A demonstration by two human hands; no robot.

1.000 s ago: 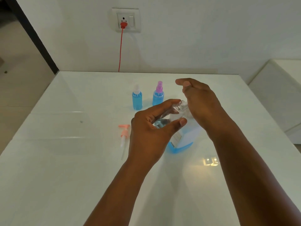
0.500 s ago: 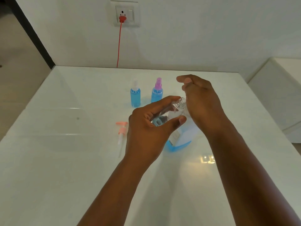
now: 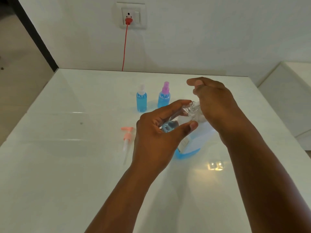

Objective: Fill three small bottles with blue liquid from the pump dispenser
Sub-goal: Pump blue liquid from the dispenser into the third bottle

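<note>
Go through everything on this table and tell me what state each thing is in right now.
White-capped bottle: upright, capped, full of blue liquid.
Purple-capped bottle: upright, capped, full.
Third small bottle: tilted, uncapped, a little blue liquid at the bottom, held by the left hand.
Right hand: at the bottle's mouth, curled; what it holds is hidden.
Big blue bottle: standing, pump off.
Pink pump: lying flat.
Red plug: in the socket.

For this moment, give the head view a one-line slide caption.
Left hand tilts a small clear bottle beside the right hand; two filled bottles stand behind.
</note>
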